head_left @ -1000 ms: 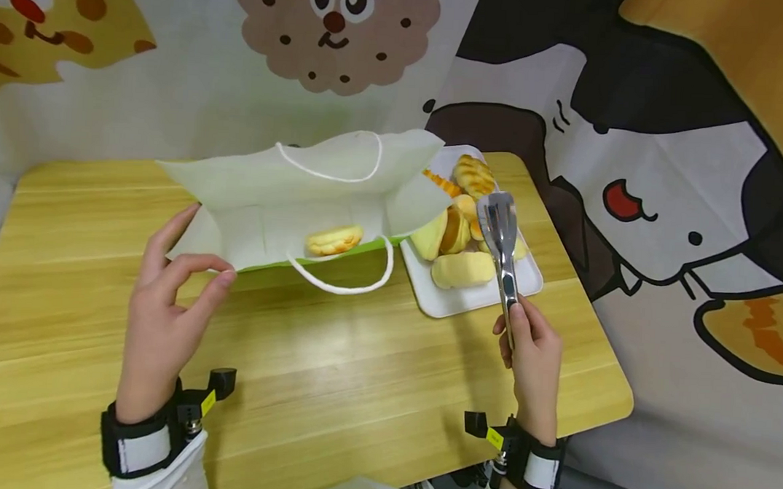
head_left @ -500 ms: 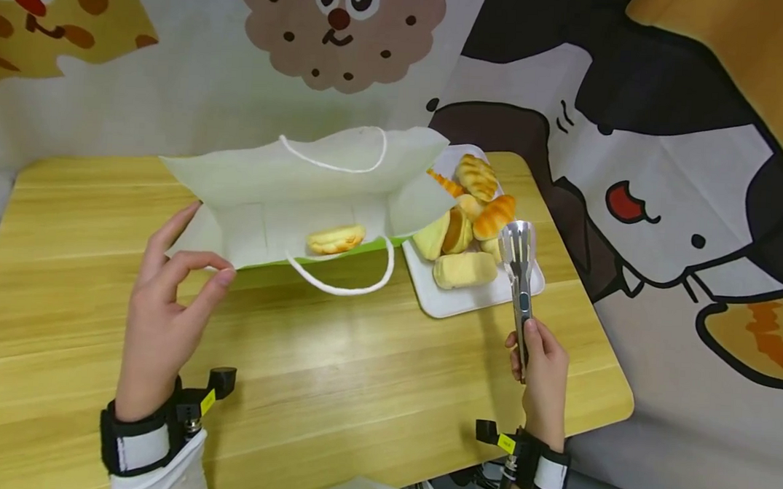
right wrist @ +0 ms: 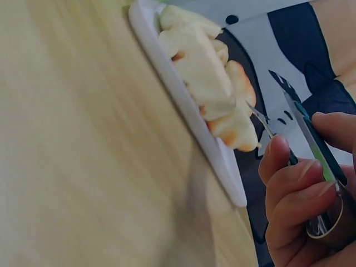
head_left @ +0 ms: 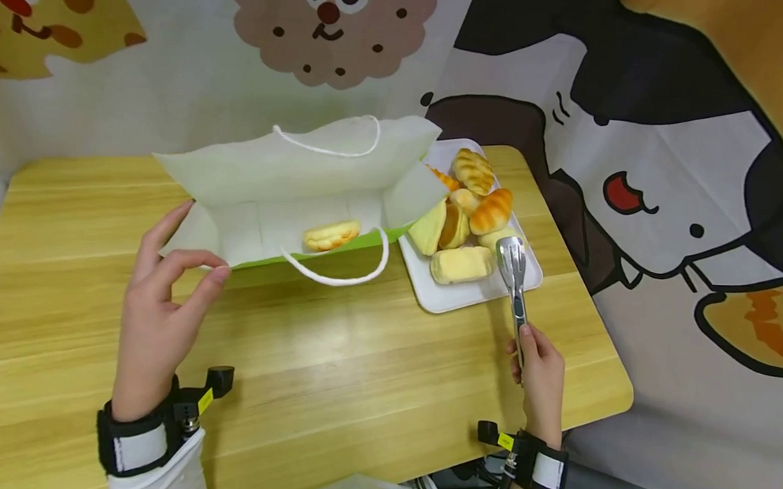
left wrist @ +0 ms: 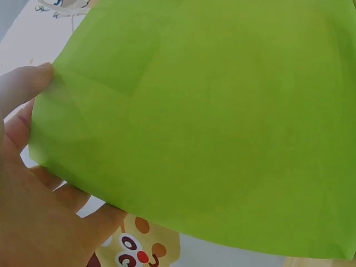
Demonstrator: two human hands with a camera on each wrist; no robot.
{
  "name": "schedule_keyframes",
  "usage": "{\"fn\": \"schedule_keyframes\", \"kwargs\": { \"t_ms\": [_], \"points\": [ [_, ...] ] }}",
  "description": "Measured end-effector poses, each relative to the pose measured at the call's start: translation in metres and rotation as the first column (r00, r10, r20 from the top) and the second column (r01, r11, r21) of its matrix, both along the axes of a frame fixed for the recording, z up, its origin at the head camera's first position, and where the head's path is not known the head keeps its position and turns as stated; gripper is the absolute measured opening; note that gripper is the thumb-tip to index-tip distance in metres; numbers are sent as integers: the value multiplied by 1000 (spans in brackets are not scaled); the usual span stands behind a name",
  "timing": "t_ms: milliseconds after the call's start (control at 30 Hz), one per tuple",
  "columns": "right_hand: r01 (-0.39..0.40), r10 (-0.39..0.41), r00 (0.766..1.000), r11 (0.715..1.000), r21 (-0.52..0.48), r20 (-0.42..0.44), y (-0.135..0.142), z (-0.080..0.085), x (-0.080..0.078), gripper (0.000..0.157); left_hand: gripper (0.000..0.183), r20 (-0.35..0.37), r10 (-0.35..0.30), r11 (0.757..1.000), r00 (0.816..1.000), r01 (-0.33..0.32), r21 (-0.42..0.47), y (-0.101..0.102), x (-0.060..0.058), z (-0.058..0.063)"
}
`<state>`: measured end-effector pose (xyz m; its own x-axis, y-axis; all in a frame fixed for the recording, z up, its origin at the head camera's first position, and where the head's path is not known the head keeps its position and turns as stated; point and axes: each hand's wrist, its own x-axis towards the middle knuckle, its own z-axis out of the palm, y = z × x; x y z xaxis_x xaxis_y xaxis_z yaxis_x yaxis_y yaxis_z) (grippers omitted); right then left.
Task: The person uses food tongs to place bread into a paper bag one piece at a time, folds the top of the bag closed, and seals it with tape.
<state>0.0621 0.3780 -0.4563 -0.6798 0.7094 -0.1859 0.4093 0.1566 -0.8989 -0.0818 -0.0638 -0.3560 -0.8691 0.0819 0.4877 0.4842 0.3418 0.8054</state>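
My left hand (head_left: pixel 162 315) pinches the left edge of a paper bag (head_left: pixel 256 184) between thumb and fingers. The bag is pale inside and green outside, its mouth spread wide, with white cord handles. Inside it lies one golden bun (head_left: pixel 330 236). In the left wrist view, the bag's green side (left wrist: pixel 194 122) fills most of the picture. Metal tongs (head_left: pixel 514 268) are gripped in my right hand (head_left: pixel 538 368), over the tray's near right corner. The right wrist view shows the tongs' arms apart, with nothing between their tips.
To the right of the bag, a white tray (head_left: pixel 438 301) carries several breads, including an oblong pale loaf (head_left: pixel 461 266) and a browned roll (head_left: pixel 491 211). A printed cartoon cloth (head_left: pixel 663 183) hangs behind the wooden table (head_left: pixel 333 388).
My right hand has drawn the tongs back towards me and slightly right, uncovering the browned roll. The left hand keeps its hold on the bag's edge.
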Motion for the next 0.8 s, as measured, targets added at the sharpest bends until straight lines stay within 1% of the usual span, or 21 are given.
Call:
{"fn": "schedule_keyframes", "kwargs": {
  "t_ms": [100, 200, 300, 433, 533, 700, 800],
  "points": [
    [-7, 6, 999, 999, 42, 38, 3, -4, 4, 46, 7, 2, 2, 1000, 1000, -2, -5, 1, 0, 1],
    [-22, 18, 998, 999, 49, 68, 6, -8, 7, 47, 8, 0, 2, 1000, 1000, -2, -2, 1, 0, 1],
    [-31, 28, 995, 999, 33, 100, 8, -13, 11, 48, 8, -4, -2, 1000, 1000, 2, 7, 1, 0, 0],
    [-60, 59, 989, 998, 4, 132, 9, -17, 13, 50, 7, -1, 6, 1000, 1000, -6, 9, 0, 0, -1],
    [-78, 79, 987, 997, -17, 138, 9, -19, 14, 52, 6, 0, 10, 1000, 1000, -10, 9, -1, -1, -2],
    [-78, 85, 986, 996, -48, 142, 11, -21, 13, 55, 6, 2, 11, 1000, 1000, -11, 11, -1, -1, -1],
    [-100, 105, 982, 994, -39, 158, 12, -22, 13, 57, 6, 2, 8, 1000, 1000, -8, 13, -1, -1, -1]
  ]
}}
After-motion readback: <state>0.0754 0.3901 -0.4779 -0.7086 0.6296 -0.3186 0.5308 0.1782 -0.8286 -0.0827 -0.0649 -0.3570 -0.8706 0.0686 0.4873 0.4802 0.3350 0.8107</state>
